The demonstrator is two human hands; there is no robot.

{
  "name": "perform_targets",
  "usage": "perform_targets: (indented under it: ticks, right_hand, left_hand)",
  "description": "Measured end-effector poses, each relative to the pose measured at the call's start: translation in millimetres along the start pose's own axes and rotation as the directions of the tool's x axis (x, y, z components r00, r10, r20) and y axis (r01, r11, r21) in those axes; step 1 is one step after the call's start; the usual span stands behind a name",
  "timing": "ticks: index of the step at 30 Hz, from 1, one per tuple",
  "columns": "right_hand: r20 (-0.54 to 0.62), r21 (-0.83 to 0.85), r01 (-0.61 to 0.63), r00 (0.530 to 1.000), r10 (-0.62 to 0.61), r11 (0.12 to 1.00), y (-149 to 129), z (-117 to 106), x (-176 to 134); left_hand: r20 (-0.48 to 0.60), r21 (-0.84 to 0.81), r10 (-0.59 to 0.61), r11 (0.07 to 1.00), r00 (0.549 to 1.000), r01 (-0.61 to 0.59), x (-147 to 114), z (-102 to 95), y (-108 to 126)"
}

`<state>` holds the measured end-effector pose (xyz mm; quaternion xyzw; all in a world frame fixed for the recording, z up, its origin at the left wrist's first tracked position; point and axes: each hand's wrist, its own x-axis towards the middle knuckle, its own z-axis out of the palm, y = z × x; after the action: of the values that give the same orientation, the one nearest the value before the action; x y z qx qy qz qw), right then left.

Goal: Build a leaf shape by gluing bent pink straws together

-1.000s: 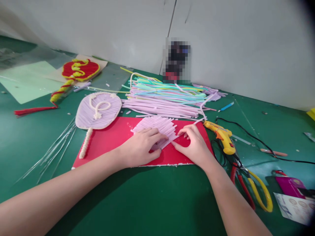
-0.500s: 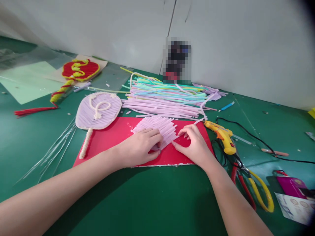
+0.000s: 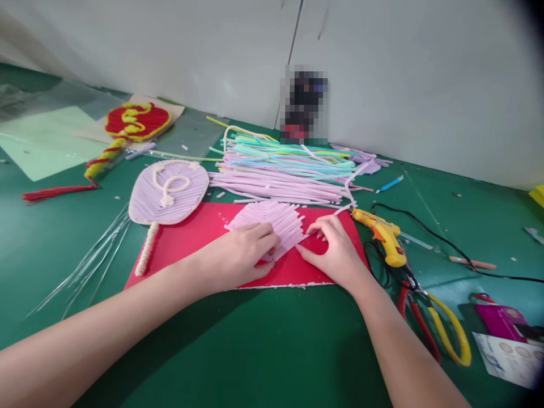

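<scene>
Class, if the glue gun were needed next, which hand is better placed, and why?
Probably the right hand: it is closer to the yellow glue gun, while the left hand is farther away, over the lilac stems.

No text, brand or number can be read across the green worktop [image 3: 272, 345]. A white card [image 3: 495, 357] at near right carries blurred print and round motifs; the purple case [image 3: 495, 317] just beyond shows an indistinct round emblem. Pixelation masks a dark object [image 3: 304, 102] at the far wall.
</scene>
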<state>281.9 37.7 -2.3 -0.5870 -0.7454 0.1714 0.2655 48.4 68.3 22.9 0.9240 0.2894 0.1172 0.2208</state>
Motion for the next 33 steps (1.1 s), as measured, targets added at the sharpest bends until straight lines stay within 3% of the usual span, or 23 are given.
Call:
perform_targets:
  ticks: [7, 15, 22, 28, 33]
  right_hand:
    - [-0.003, -0.011, -0.016, 1.000, 0.016, 1.000, -2, -1, 0]
    - [0.000, -0.018, -0.019, 1.000, 0.019, 1.000, -1, 0, 0]
    - [-0.003, -0.010, -0.017, 1.000, 0.017, 1.000, -2, 0, 0]
    - [0.009, -0.015, -0.022, 1.000, 0.022, 1.000, 0, 0, 0]
    - [0.001, -0.014, -0.016, 1.000, 0.017, 1.000, 0, 0, 0]
  left_hand:
    - [0.070, -0.024, -0.070, 0.997, 0.995, 0.072, 1, -8.5, 4]
    - [0.082, -0.219, -0.134, 0.964, 0.988, 0.149, 5, -5.9, -5]
    - [0.109, -0.172, -0.163, 0.969, 0.981, 0.180, 3, -6.2, 2]
    - [0.051, -0.076, -0.165, 0.983, 0.985, 0.169, 0, 0.7, 4]
    - [0.052, -0.089, -0.170, 0.981, 0.984, 0.174, 2, -0.8, 6]
